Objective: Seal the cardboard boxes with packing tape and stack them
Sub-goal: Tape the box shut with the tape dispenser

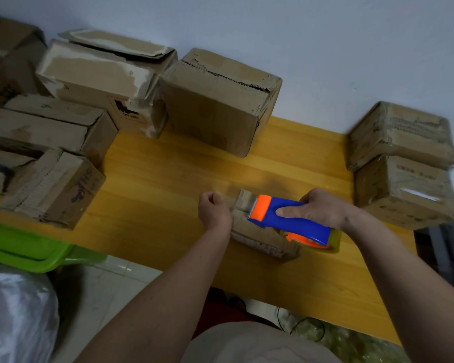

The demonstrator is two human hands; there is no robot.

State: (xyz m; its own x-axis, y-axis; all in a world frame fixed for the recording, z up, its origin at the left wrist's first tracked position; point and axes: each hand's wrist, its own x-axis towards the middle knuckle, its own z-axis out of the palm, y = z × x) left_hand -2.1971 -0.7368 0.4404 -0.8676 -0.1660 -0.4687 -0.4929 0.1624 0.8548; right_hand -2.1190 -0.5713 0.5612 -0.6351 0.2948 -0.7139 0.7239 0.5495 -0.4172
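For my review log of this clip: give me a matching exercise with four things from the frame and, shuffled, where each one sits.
Things:
1. tape dispenser
2. small cardboard box
3. green plastic bin
4. two stacked boxes

Places:
A. below the table's left edge
B. table's right end
C. gripped in the right hand
D. on the table, beside the left hand

Pairs: 1-C, 2-D, 3-A, 4-B

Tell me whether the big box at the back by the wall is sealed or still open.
Still open. The big box shows a dark gap along its top flaps, with torn edges and no tape across the seam.
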